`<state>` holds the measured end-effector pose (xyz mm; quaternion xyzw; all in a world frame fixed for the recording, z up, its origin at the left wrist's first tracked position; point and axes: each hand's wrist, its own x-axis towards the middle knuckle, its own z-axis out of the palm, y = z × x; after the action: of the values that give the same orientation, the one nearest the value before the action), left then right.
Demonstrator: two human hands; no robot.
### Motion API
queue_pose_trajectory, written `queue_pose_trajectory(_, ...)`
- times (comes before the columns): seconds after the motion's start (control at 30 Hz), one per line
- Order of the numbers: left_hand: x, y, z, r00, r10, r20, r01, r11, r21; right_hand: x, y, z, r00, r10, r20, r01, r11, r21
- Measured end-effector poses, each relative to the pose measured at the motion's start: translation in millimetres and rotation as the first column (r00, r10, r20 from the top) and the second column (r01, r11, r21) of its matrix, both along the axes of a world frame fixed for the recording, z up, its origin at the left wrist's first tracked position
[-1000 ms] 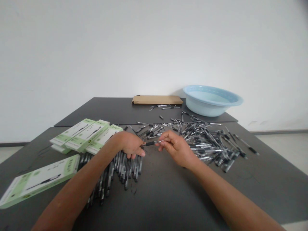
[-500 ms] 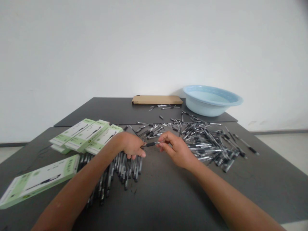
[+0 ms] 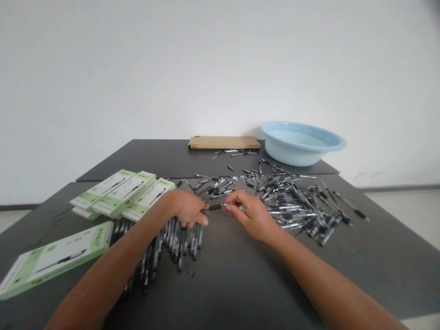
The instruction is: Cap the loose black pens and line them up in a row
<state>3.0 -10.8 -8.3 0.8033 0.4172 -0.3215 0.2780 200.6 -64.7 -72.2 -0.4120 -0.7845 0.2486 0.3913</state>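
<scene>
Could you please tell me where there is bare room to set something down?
The dark tabletop looks bare between the lined-up pens and right forearm, right of that forearm on the near side of the loose pens, and left of the flat cardboard. The pens and green-and-white boxes make the crowded parts.

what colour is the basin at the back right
Light blue basin, best seen in the head view.

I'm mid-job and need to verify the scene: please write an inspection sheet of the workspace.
Surface: dark table, a few small dark marks.
Job's things: held pen; jumbled pens right; lined-up pens left.
Clutter: green-and-white boxes left; brown cardboard and blue basin at back.
Hands: left hand and right hand hold opposite ends of one pen.
Cables: nothing seen.
Surroundings: pale wall behind; light floor at both sides.
</scene>
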Motion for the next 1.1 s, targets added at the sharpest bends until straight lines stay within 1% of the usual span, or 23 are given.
queue_pose_trajectory(0.13,0.7,-0.8,-0.1,1.0,-0.007,-0.002,0.007,1.0,0.011,0.0,0.7,0.0,1.0,-0.006,0.015,0.006,1.0,0.012)
queue_pose_trajectory(0.27,1.0,-2.2,1.5,1.0,-0.011,-0.006,0.011,1.0,0.006,1.3,0.5,0.9,0.999,0.015,0.036,-0.016,1.0,0.017)
queue_pose_trajectory(0.4,0.0,-2.5,3.1,1.0,0.001,0.014,-0.001,1.0,-0.005,4.4,-1.0,2.8,0.999,0.049,-0.009,-0.049,0.998,0.048)
queue_pose_trajectory(0.5,-0.8,-1.5,1.8,1.0,0.001,0.02,-0.001,1.0,-0.004,6.0,-2.1,4.7,0.999,0.046,-0.018,-0.044,0.996,0.075)
queue_pose_trajectory(0.77,-2.6,0.8,-5.6,0.999,0.025,0.045,-0.025,1.0,-0.012,2.4,-3.9,5.2,0.994,-0.007,0.113,-0.004,0.995,0.101)
queue_pose_trajectory(0.9,-2.4,-0.2,-3.2,0.998,0.013,0.059,-0.012,1.0,-0.012,1.0,-3.6,4.5,0.991,-0.023,0.13,0.008,0.994,0.11)
queue_pose_trajectory(1.1,0.3,-2.3,0.9,1.0,-0.011,0.026,0.012,1.0,-0.013,2.4,-1.4,5.6,0.984,-0.007,0.179,-0.015,0.993,0.119)
